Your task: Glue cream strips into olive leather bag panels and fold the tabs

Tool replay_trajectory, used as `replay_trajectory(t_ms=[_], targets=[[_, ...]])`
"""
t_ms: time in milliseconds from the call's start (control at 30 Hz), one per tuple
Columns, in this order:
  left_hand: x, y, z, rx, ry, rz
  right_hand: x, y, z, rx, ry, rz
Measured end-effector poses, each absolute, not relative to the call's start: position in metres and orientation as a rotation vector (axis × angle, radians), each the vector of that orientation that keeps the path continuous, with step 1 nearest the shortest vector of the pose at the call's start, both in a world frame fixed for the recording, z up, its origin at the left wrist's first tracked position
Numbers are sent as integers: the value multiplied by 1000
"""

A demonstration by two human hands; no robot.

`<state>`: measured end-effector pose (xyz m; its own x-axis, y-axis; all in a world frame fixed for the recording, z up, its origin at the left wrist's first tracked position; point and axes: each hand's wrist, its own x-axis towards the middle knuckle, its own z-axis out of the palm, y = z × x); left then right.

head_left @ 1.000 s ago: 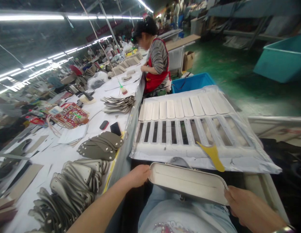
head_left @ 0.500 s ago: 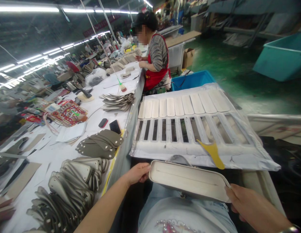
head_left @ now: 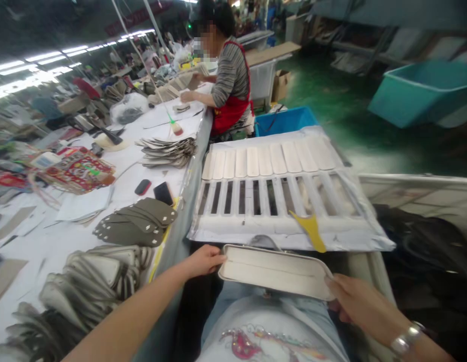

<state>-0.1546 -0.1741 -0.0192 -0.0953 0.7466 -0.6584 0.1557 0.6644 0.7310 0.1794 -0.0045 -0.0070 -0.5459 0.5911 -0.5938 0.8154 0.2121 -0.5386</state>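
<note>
Two hands [head_left: 203, 261] [head_left: 356, 297] pinch one long cream panel [head_left: 274, 276] by its ends, near one yellow piece [head_left: 311, 230].

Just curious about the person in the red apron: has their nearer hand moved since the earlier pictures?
Yes: the nearer hand now reaches farther in, away from the table edge.

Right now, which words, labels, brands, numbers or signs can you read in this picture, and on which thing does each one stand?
No text can be read for certain.
Bag: colourful print, too blurred to read.
Banner: too dark and blurred to read.
Apron: yellow mark, too small to tell if it is lettering.
Shirt: decorative print, no readable words.
Pale piece: no lettering visible.
</note>
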Motion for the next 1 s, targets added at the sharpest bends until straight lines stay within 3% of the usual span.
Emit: replay_trajectory(t_ms=[100, 233, 300, 433, 700, 933, 1000], targets=[[-157, -170, -12, 897, 1636, 511, 177, -8, 6, 1354, 2135, -1276], [-136, -161, 6, 1452, 1996, 107, 178, -14, 13, 1400, 2213, -1149], [-105, -156, 16, 1704, 2055, 129, 177, -18, 15, 1456, 2220, -1073], [-34, -134, 19, 2091, 1709, 354, 169, -24, 17, 1495, 2225, -994], [-4, -108, 1, 2200, 1453, 134, 161, -25, 17, 1525, 2242, -1011], [-6, -110, 4, 2195, 1447, 155, 184, -9, -2, 1532, 1691, -1916], [-5, -109, 5, 2190, 1448, 150, 188, -8, -6, 1506, 1672, -1996]])
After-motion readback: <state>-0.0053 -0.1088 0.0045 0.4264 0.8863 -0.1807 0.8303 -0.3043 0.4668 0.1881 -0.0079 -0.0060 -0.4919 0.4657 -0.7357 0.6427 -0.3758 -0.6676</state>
